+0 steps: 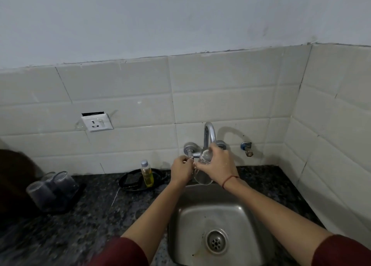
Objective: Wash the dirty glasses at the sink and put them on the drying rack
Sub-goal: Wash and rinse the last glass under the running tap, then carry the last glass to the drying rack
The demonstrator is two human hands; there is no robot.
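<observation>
My right hand [217, 164] grips a clear glass [202, 177] and holds it under the curved spout of the steel tap [209, 134], above the back edge of the steel sink [236, 211]. My left hand [181, 169] pinches the tap's left handle [189, 155], fingers curled round it. Whether water runs I cannot tell. On the counter at the far left, several clear glasses [51, 187] stand upside down on a dark drying tray [78, 193].
A small bottle of yellow liquid [147, 174] stands on a black round dish [128, 180] left of the sink. A second valve [248, 148] sticks out of the tiled wall at right, a wall socket [97, 122] at left. The counter [100, 225] is dark speckled stone.
</observation>
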